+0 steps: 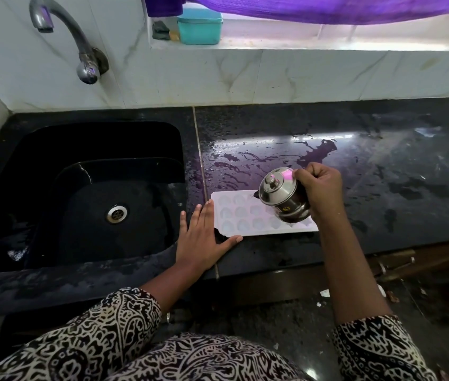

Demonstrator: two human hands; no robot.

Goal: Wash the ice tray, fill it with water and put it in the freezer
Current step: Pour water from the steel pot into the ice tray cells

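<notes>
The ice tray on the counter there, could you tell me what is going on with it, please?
A person is filling the white ice tray, which lies flat on the wet black counter just right of the sink. The right hand tilts a small steel pot over the tray's right end. The left hand rests open and flat against its left edge, steadying it.

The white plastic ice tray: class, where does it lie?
In the head view, the white plastic ice tray lies flat on the wet black counter, just right of the black sink.
</notes>
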